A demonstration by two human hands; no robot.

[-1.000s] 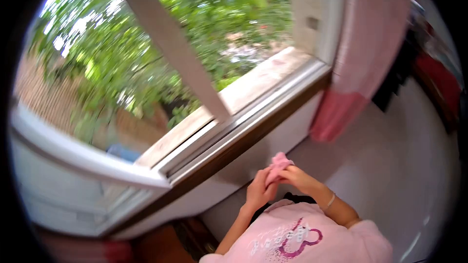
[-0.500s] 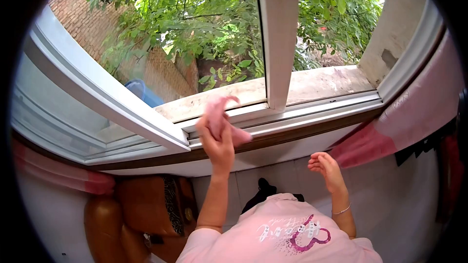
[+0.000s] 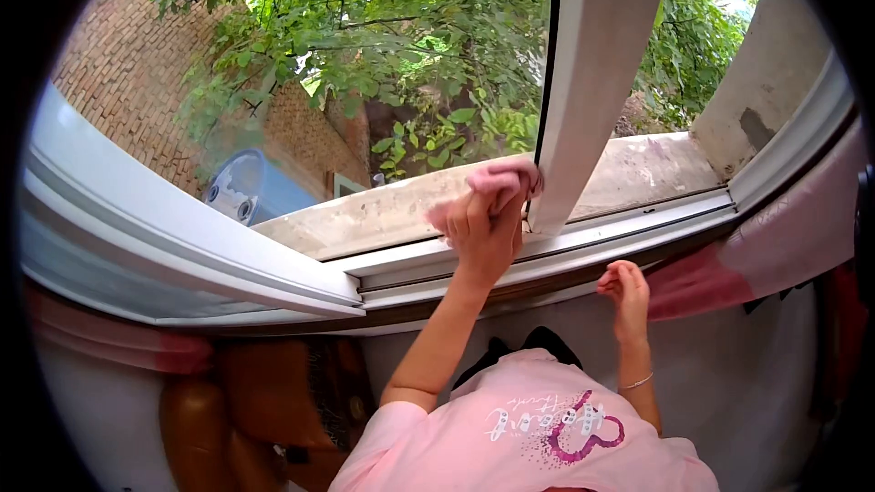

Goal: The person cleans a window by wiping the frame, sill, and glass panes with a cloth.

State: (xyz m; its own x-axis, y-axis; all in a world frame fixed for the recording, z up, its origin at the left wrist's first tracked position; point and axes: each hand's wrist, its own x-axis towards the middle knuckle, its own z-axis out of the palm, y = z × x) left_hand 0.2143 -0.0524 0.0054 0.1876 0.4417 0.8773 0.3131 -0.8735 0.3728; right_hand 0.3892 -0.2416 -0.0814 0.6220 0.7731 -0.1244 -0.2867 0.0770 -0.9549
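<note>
My left hand (image 3: pixel 488 232) is closed round a crumpled pink cloth (image 3: pixel 501 178). The cloth is at the lower right corner of the window pane (image 3: pixel 365 109), close against the white upright frame bar (image 3: pixel 597 82). Part of the cloth sticks out left of my fingers. To the right, my right hand (image 3: pixel 629 296) is raised below the window track (image 3: pixel 656 214), its fingers loosely bent with nothing visible in them. A thin bracelet is on that wrist.
A white sash frame (image 3: pixel 191 228) juts inward at left. Pink curtains hang at the right (image 3: pixel 729 264) and left (image 3: pixel 137 342). A brown leather seat (image 3: pixel 260 392) stands below left. Outside are a stone ledge (image 3: pixel 638 164), a blue bucket (image 3: pixel 269 187), a brick wall (image 3: pixel 137 64) and trees.
My left hand has moved right and up with the cloth, from mid-pane to beside the upright bar. The view has shifted; my right hand stays raised, a little further right.
</note>
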